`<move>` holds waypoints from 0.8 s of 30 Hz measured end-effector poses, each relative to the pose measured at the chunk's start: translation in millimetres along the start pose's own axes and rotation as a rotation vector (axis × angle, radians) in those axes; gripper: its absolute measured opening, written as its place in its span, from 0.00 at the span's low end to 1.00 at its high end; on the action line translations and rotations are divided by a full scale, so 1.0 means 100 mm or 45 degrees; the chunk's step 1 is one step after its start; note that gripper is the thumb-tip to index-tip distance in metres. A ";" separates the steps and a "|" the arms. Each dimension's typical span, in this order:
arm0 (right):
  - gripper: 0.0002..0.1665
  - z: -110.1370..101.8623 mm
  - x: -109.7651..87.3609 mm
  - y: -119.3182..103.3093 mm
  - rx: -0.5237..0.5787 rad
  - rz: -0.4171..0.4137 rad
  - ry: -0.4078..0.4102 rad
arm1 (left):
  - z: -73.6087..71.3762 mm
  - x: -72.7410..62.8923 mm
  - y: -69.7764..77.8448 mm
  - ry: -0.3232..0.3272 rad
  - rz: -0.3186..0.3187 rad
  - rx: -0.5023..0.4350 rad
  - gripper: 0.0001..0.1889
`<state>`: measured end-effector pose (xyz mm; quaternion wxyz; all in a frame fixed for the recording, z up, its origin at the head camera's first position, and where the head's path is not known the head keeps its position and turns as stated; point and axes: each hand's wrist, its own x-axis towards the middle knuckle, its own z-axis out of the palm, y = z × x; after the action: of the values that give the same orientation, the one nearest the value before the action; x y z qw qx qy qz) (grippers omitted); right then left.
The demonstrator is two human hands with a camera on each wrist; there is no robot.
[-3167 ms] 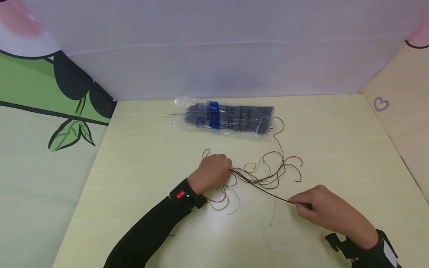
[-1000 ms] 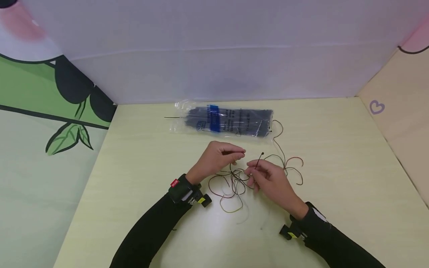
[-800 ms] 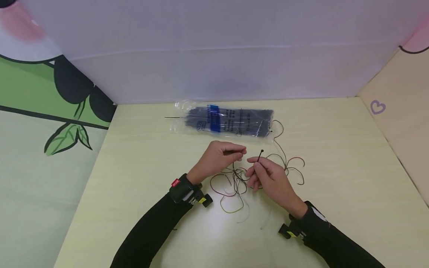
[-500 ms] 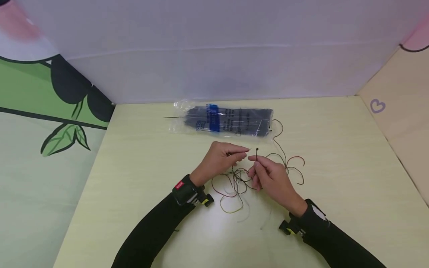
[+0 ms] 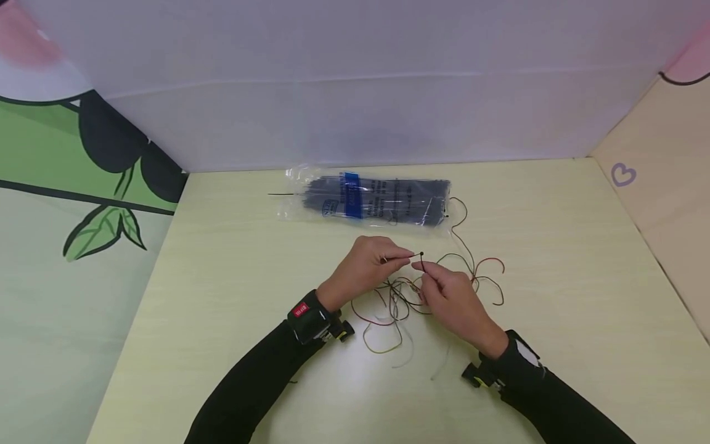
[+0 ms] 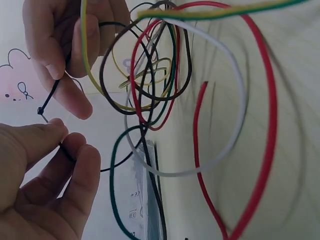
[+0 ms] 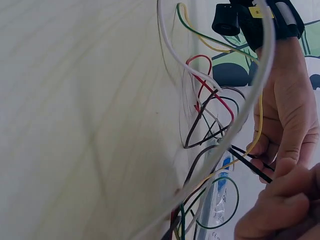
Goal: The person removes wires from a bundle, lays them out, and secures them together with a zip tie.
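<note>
My left hand (image 5: 363,268) pinches the thin tail of a black cable tie (image 5: 422,262) between thumb and fingertips. My right hand (image 5: 455,302) grips the same tie just below its small square head. The tail tip is at the head, as the left wrist view also shows; how far it passes through is too small to tell. Below the hands lies a tangled bundle of coloured electrical wires (image 5: 393,300), with red, white, green, yellow and black strands. Fingers and wires hide part of the tie, so I cannot tell fully how it runs round the bundle.
A clear plastic bag of black cable ties (image 5: 383,200) lies at the back of the pale table (image 5: 554,246), one tie poking out on the left. Loose wire ends (image 5: 488,280) spread to the right. Printed panels stand behind and at both sides.
Earlier the right hand held the tie stretched out to the right while the left gripped the wires. The hands then came together above the bundle, and the tail tip has now met the head.
</note>
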<state>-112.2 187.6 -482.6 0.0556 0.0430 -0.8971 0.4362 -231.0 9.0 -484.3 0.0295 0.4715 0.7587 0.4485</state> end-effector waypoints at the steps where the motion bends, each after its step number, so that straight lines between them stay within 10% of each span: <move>1: 0.19 0.00 0.00 0.00 -0.032 0.007 0.008 | 0.00 0.00 0.00 -0.003 0.006 0.014 0.10; 11: 0.22 0.01 0.00 -0.01 -0.213 0.024 -0.014 | 0.01 0.00 0.05 -0.032 0.035 0.111 0.12; 19: 0.21 0.03 0.01 -0.02 -0.341 0.019 0.027 | 0.00 -0.03 0.10 -0.108 -0.302 -0.167 0.22; 24: 0.19 0.06 0.01 -0.01 -0.446 -0.041 0.013 | -0.01 -0.02 0.13 -0.155 -0.289 -0.149 0.20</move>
<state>-113.0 182.5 -485.0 0.0740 0.0449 -0.9582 0.2726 -221.6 9.0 -474.8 0.1534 0.4065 0.7765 0.4563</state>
